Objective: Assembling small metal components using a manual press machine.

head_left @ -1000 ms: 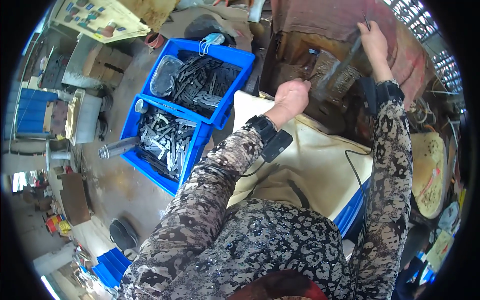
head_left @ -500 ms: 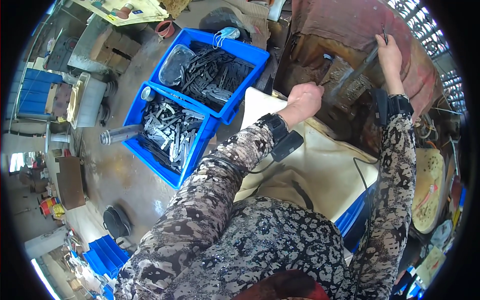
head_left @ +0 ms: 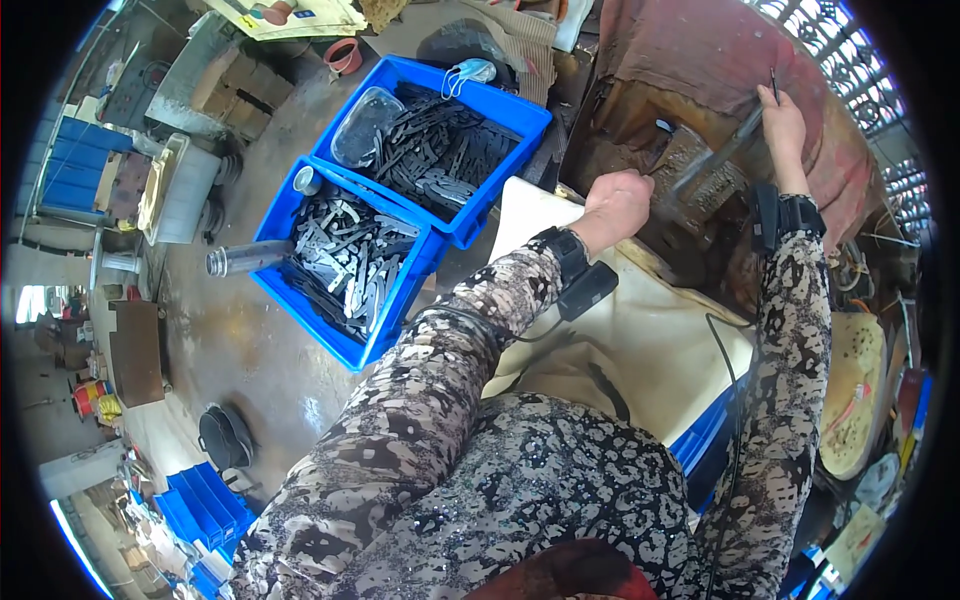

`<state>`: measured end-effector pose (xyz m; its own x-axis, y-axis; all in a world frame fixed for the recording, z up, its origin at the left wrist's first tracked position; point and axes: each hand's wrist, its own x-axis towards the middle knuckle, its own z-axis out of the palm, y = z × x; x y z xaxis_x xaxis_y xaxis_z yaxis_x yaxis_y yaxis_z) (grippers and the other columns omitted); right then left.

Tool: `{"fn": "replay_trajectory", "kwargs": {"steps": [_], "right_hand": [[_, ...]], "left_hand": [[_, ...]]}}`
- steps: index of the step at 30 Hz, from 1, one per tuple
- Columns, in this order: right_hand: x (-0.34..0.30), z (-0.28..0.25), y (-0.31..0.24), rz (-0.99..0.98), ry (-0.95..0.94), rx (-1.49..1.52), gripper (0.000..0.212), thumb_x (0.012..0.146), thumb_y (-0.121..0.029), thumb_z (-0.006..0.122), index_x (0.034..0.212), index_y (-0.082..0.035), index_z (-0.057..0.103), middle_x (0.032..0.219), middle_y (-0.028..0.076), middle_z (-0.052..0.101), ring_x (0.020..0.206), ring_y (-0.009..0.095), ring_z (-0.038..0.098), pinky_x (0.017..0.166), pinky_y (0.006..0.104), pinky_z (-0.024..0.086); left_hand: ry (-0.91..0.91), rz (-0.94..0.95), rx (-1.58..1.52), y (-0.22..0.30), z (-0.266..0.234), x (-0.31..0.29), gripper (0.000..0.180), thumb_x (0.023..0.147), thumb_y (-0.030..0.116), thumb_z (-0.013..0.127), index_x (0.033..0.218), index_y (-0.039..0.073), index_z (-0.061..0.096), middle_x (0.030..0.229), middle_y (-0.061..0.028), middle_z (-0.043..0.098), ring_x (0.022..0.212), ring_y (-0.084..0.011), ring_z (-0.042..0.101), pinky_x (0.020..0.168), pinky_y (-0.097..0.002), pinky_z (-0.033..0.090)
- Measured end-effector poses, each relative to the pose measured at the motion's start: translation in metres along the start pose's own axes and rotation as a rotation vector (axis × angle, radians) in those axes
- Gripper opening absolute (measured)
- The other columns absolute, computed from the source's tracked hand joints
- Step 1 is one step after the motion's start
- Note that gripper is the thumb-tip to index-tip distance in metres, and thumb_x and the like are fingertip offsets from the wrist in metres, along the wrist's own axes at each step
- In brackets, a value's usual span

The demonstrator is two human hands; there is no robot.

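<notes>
My left hand [head_left: 614,208] is closed, fingers curled under, over the near left edge of a brown, wet-looking basin [head_left: 615,135]. What it grips, if anything, is hidden. Farther up and to the right, my right hand [head_left: 784,133] is closed on a thin dark strip [head_left: 773,83] whose tip sticks up past the fingers. A blurred grey bar-like shape [head_left: 735,140] slants from beside that hand down into the basin. Below it sits a wet, mud-coloured block [head_left: 697,175]. A cream sheet [head_left: 660,325] covers the space between my forearms.
Two blue crates stand to the left: the farther crate [head_left: 545,118] holds dark strips and a clear plastic tub [head_left: 365,128]; the nearer crate [head_left: 300,325] holds greyer metal pieces. A clear bottle [head_left: 240,259] lies over its rim. Reddish cloth [head_left: 690,45] drapes behind the basin.
Both closed hands have shifted slightly right in the picture, the right one also a little lower. The crates and basin have shifted slightly too, as the view has turned a bit.
</notes>
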<state>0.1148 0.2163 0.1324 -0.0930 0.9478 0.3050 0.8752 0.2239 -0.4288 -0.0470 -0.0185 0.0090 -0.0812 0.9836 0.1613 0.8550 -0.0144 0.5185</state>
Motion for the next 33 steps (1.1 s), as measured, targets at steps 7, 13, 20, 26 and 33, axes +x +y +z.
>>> {"fn": "replay_trajectory", "kwargs": {"steps": [7, 13, 20, 26, 33], "right_hand": [[-0.056, -0.02, 0.006, -0.084, 0.11, 0.235, 0.04, 0.089, -0.04, 0.059, 0.106, -0.005, 0.066, 0.094, 0.013, 0.068, 0.091, 0.025, 0.062, 0.08, 0.0357, 0.047], [-0.21, -0.036, -0.022, -0.072, 0.012, 0.615, 0.018, 0.089, -0.017, 0.065, 0.1, -0.002, 0.062, 0.077, -0.001, 0.059, 0.074, 0.006, 0.051, 0.068, 0.0231, 0.044], [-0.333, -0.031, 0.004, -0.104, -0.026, 0.426, 0.02, 0.086, -0.01, 0.066, 0.103, -0.002, 0.06, 0.083, 0.013, 0.066, 0.07, 0.02, 0.064, 0.064, 0.0314, 0.051], [-0.363, -0.026, 0.028, -0.415, -0.181, 0.323, 0.031, 0.077, -0.01, 0.068, 0.106, -0.01, 0.058, 0.082, 0.009, 0.062, 0.067, 0.029, 0.063, 0.057, 0.0382, 0.049], [-0.345, -0.045, 0.018, -0.159, -0.525, 0.544, 0.024, 0.082, -0.016, 0.071, 0.101, -0.004, 0.06, 0.081, 0.01, 0.065, 0.071, 0.021, 0.063, 0.067, 0.0304, 0.051]], "left_hand": [[0.083, 0.043, 0.043, -0.001, 0.015, 0.017, 0.016, 0.076, 0.007, 0.058, 0.09, 0.009, 0.065, 0.096, -0.0125, 0.065, 0.091, -0.0284, 0.065, 0.075, -0.0373, 0.054], [0.161, 0.032, -0.145, -0.036, 0.013, 0.027, 0.035, 0.079, 0.003, 0.054, 0.113, 0.005, 0.061, 0.097, -0.0184, 0.062, 0.096, -0.0368, 0.059, 0.081, -0.0435, 0.048], [-0.029, 0.217, 0.124, -0.032, 0.023, 0.057, 0.03, 0.084, 0.015, 0.06, 0.113, 0.006, 0.06, 0.096, -0.0164, 0.063, 0.095, -0.0334, 0.06, 0.08, -0.0409, 0.05], [-0.274, 0.339, 0.326, -0.042, 0.035, 0.068, 0.025, 0.087, 0.03, 0.058, 0.085, 0.009, 0.072, 0.092, -0.0143, 0.068, 0.092, -0.0314, 0.065, 0.079, -0.0418, 0.053], [-0.423, 0.352, 0.445, -0.054, 0.063, 0.076, 0.023, 0.08, 0.011, 0.052, 0.088, 0.01, 0.073, 0.097, -0.0154, 0.069, 0.096, -0.0306, 0.066, 0.085, -0.0394, 0.052]]}}
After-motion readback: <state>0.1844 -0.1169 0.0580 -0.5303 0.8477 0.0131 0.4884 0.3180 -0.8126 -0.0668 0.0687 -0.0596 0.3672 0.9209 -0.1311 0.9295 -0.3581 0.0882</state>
